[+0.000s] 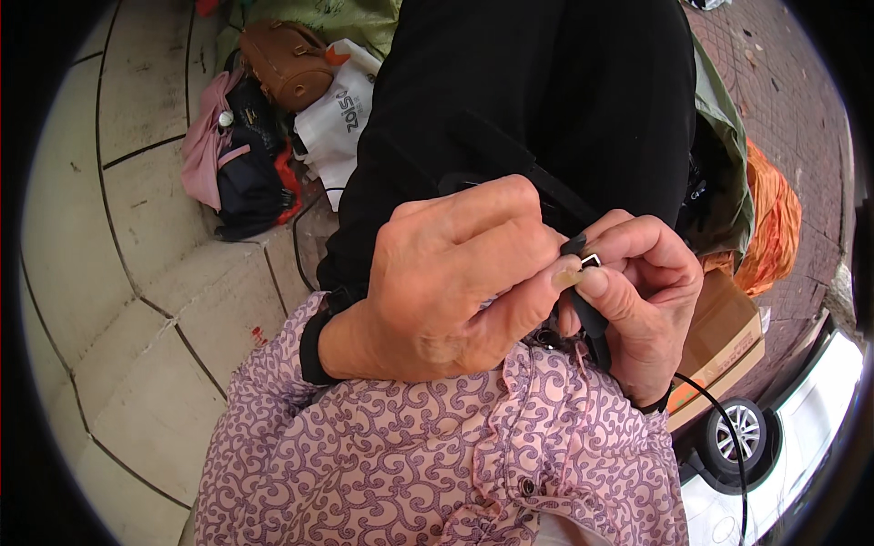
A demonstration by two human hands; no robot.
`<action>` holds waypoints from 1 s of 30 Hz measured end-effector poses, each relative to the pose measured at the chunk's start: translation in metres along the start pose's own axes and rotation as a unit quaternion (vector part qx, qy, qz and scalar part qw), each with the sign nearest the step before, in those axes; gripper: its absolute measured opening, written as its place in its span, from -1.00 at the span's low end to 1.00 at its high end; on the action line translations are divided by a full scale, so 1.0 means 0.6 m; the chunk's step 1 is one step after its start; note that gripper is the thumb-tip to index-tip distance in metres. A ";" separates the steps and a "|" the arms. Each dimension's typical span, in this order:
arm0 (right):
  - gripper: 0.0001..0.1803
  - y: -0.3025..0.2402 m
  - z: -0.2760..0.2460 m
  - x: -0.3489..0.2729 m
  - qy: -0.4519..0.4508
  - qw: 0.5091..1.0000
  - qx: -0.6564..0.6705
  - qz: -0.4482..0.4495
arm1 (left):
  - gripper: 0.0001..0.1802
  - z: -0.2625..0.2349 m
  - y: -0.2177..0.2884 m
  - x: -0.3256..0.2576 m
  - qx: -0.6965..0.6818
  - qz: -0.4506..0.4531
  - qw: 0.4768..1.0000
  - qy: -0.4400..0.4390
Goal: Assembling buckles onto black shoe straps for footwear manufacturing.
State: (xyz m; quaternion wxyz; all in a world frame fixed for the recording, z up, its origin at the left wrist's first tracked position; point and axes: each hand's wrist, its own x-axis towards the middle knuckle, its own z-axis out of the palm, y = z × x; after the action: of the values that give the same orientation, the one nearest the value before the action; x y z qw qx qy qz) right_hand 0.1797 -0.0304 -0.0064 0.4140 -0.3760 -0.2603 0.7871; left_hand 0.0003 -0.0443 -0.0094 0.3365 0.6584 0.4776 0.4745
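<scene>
My left hand and my right hand meet over my lap, fingertips almost touching. Between them is a small silver-coloured rectangular metal buckle with a black strap. The left thumb and forefinger are pinched at the left side of the buckle, by the strap's short black end. On the other side, the right thumb and forefinger close on the buckle and strap. The lower strap hangs down past the right fingers toward my patterned top. How the strap passes through the buckle is partly hidden by the fingers.
At the upper left, a brown bag, a white printed bag and a pink and dark bag lie on pale stone. To the right are an orange sack, a cardboard box and a white car.
</scene>
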 end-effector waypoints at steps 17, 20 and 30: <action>-0.83 -0.003 0.002 -0.007 0.017 0.999 -0.024 -0.018 | -0.92 0.000 -0.007 -0.004 -0.046 0.002 0.999 -0.018; -0.83 0.000 -0.004 -0.006 -0.016 0.999 -0.034 -0.040 | -0.90 -0.005 -0.004 -0.001 -0.067 -0.020 0.997 -0.040; -0.85 -0.004 -0.004 -0.002 -0.001 0.998 -0.050 -0.029 | -0.88 0.001 -0.005 0.004 -0.100 -0.040 0.994 -0.035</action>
State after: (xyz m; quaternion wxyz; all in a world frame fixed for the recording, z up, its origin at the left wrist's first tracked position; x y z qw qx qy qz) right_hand 0.1835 -0.0297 -0.0058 0.4169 -0.3881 -0.3107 0.7610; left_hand 0.0001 -0.0411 -0.0119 0.4363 0.6176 0.4417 0.4827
